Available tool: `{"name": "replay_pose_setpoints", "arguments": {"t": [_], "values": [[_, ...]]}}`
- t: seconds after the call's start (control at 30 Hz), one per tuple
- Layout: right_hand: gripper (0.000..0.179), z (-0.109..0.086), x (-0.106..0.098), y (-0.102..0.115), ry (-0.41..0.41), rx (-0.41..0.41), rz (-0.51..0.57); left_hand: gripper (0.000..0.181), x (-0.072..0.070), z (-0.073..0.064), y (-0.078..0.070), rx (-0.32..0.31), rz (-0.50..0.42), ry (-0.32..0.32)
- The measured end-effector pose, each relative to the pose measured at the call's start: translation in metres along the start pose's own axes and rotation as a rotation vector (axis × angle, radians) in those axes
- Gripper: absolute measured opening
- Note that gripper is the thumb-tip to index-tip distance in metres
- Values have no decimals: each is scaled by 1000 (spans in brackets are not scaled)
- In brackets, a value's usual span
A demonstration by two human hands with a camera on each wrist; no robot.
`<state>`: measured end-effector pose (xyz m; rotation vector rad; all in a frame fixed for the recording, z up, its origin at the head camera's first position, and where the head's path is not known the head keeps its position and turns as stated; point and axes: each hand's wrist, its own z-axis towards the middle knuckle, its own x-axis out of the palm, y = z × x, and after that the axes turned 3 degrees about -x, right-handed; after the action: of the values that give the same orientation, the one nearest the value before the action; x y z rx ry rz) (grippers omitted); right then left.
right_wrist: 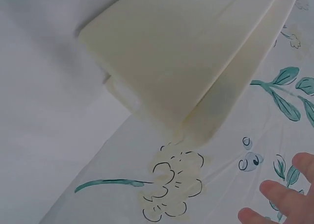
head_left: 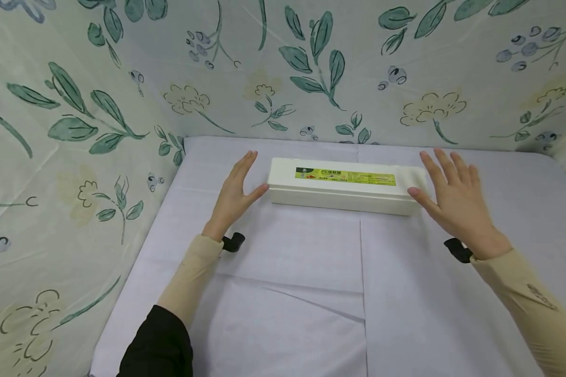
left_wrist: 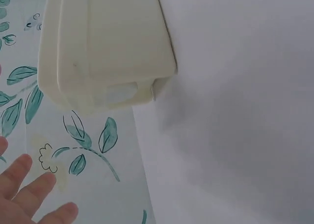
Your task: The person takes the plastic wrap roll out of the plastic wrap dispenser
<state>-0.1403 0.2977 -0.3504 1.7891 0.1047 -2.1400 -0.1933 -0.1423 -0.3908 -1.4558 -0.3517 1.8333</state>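
Observation:
A long white cling film dispenser box [head_left: 283, 181] with a yellow-green label lies on the white-covered table. At its left end is my left hand [head_left: 236, 193], fingers extended and thumb tip close to the box's corner; whether it touches, I cannot tell. My right hand [head_left: 462, 201] hovers by the other end with fingers spread, its thumb overlapping that end in the head view. In the left wrist view the box's end [left_wrist: 117, 42] shows an oval slot, with fingers [left_wrist: 37, 192] apart from it. The right wrist view also has the box [right_wrist: 162, 52] and spread fingers [right_wrist: 282, 194].
The white tablecloth [head_left: 287, 251] has creases and a seam running toward me. A leaf-and-flower patterned cloth [head_left: 245, 68] stands behind the table and hangs along its left side. Black wrist straps [head_left: 233, 242] are on both arms.

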Motion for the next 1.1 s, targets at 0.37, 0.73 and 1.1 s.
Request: {"name": "replay_pose_setpoints", "arguments": {"t": [0.37, 0.73, 1.1], "values": [[85, 14, -3, 17, -44, -149, 51, 84, 7, 5, -4, -34, -295, 1], [96, 28, -1, 29, -106, -276, 167, 83, 8, 9, -1, -107, -443, 72], [104, 36, 0, 40, -54, -294, 204, 89, 13, 10, 8, -176, -545, 162]]}}
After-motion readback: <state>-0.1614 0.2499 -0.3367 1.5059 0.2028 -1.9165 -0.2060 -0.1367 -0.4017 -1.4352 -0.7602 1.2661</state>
